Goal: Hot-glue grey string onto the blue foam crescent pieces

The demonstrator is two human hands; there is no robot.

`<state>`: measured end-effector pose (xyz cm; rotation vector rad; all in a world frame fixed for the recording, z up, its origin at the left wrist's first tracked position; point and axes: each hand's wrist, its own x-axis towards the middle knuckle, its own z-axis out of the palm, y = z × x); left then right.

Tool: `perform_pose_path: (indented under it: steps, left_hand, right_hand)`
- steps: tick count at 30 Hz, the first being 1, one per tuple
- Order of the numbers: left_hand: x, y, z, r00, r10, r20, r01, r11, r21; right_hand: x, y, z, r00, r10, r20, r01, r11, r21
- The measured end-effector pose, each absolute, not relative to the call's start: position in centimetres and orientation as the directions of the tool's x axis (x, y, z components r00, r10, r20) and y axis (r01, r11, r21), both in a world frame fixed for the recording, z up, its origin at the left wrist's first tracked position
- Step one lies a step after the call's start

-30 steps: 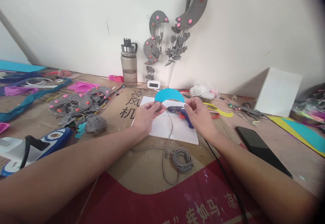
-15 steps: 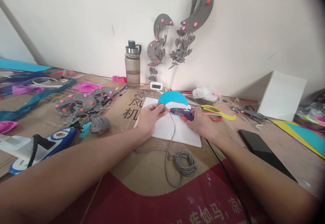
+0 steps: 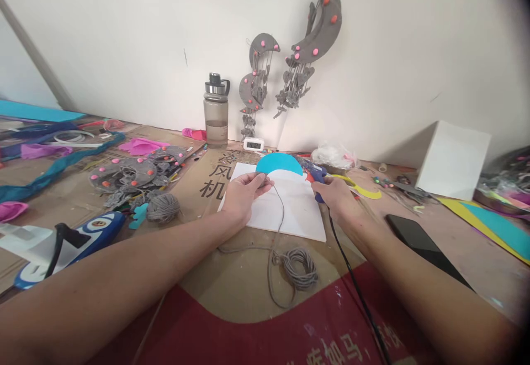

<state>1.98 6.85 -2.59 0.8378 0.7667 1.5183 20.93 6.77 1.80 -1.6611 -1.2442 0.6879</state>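
Note:
Grey cord (image 3: 283,210) runs from the pinched fingers of my left hand (image 3: 243,192), which is closed on its end over a white board (image 3: 285,213). A small grey piece shows at those fingertips, too hidden to identify. My right hand (image 3: 333,192) is wrapped around a blue glue gun (image 3: 317,174), its nozzle pointing away from me and apart from the cord. From its handle a black cable (image 3: 351,265) trails toward me. Behind my left fingers, a blue paper piece with a curved top (image 3: 280,163) lies at the board's back edge. A coil of the cord (image 3: 300,268) rests on the cardboard in front.
At the back stand a water bottle (image 3: 216,116) and a small clock (image 3: 253,144). Grey moon ornaments (image 3: 321,39) hang on the wall. Yellow-handled scissors (image 3: 364,189) and a phone (image 3: 422,243) lie right; a yarn ball (image 3: 163,206) and blue-white tool (image 3: 95,232) lie left.
My right hand has drawn the glue gun right, away from my left fingertips, and turned its nozzle away from me. My left hand stays pinched on the cord. The view has tilted slightly.

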Motion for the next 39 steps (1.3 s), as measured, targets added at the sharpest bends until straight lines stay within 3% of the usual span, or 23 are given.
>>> perform_pose_path:
  steps: [3, 7, 13, 17, 25, 39]
  left_hand:
    - [2.0, 6.8, -2.5, -0.067, 0.995, 0.072, -0.521, -0.097, 0.848]
    - [2.0, 6.9, -2.5, -0.063, 0.996, 0.061, -0.520, -0.084, 0.850]
    - [2.0, 7.1, -2.8, -0.053, 0.994, 0.094, -0.496, -0.108, 0.862]
    - [2.0, 7.0, -2.7, -0.059, 0.994, 0.087, -0.498, -0.105, 0.861]
    - [2.1, 6.8, -2.4, -0.078, 0.995, 0.054, -0.529, -0.087, 0.844]
    - [2.1, 6.8, -2.4, -0.089, 0.994, 0.060, -0.508, -0.097, 0.856]
  right_hand:
    - [20.9, 7.1, 1.0, 0.403, 0.913, 0.067, 0.216, -0.024, -0.976]
    - [20.3, 6.3, 0.7, 0.359, 0.915, 0.184, 0.073, 0.169, -0.983]
    - [18.8, 3.5, 1.6, 0.038, 0.908, 0.416, 0.227, 0.398, -0.889]
    - [18.8, 3.1, 1.2, -0.138, 0.886, 0.442, 0.410, 0.458, -0.789]
    - [19.5, 3.4, 0.7, -0.212, 0.842, 0.496, 0.635, 0.505, -0.585]
    - [19.5, 3.5, 0.3, -0.260, 0.828, 0.497, 0.733, 0.504, -0.456]
